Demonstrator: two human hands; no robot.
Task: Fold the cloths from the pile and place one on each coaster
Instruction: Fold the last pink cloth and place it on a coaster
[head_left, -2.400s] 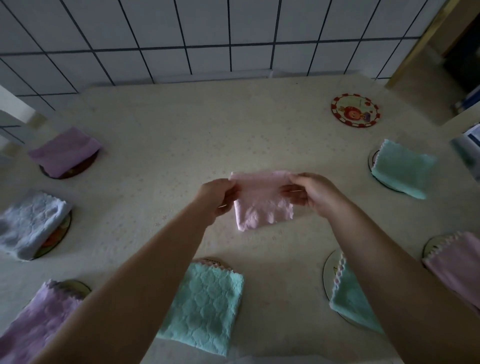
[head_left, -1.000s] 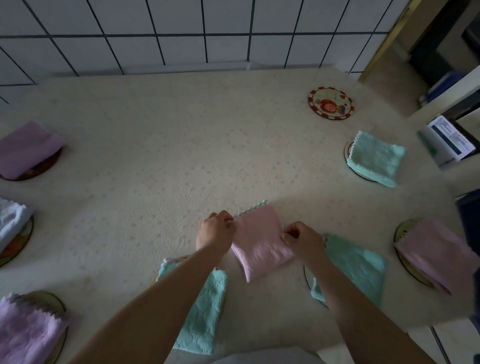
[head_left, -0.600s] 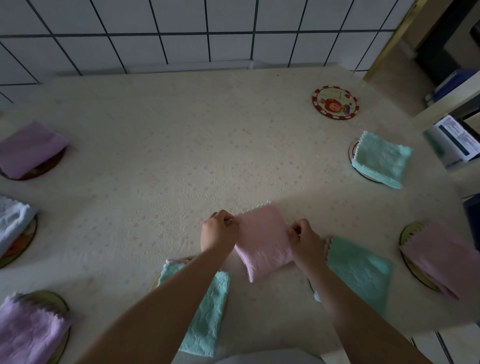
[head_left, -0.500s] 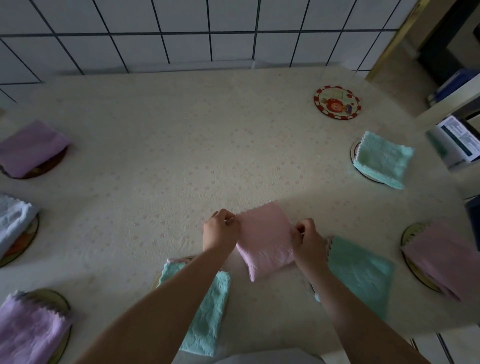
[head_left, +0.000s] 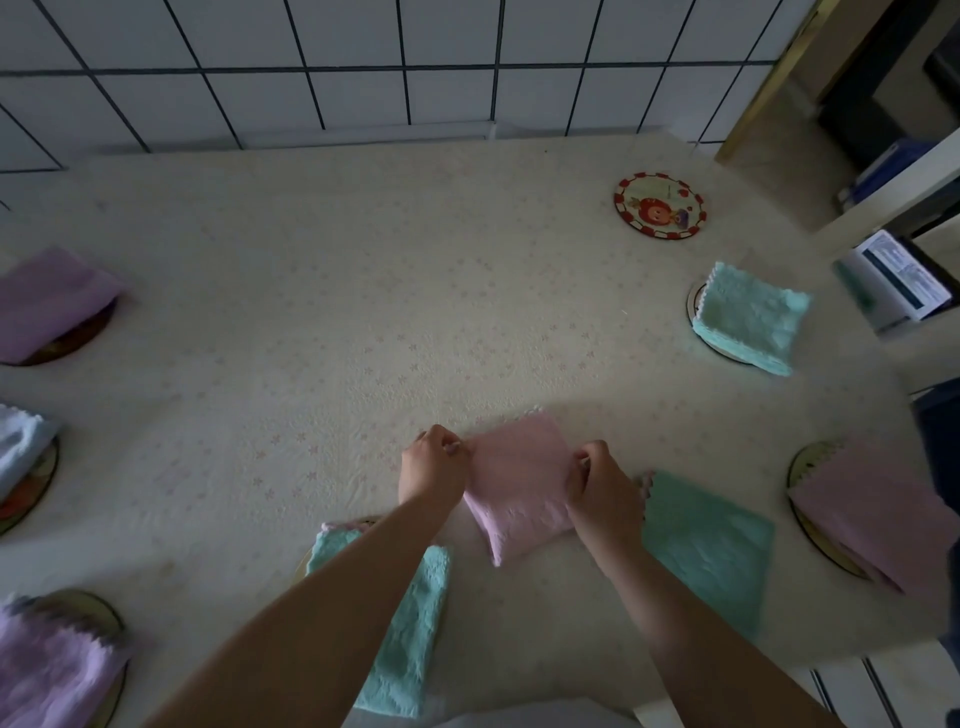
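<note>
A folded pink cloth (head_left: 517, 488) lies on the table near its front middle. My left hand (head_left: 434, 467) pinches its left edge and my right hand (head_left: 602, 480) pinches its right edge. A bare round coaster with a red border (head_left: 658, 206) sits at the back right with no cloth on it. Several other coasters around the table carry folded cloths: teal (head_left: 748, 317), pink (head_left: 878, 514), teal (head_left: 711, 551), teal (head_left: 402, 613), purple (head_left: 47, 670), pale blue (head_left: 15, 447) and purple (head_left: 49, 301).
The table (head_left: 322, 322) has a cream flowered cover and ends at a white tiled wall (head_left: 363, 67) at the back. A box with a printed label (head_left: 898, 280) stands off the right edge, near a doorway.
Both hands brought the pink cloth from mid-air down toward me onto the table. Over the last second the hands stay at its edges and the cloth barely moves.
</note>
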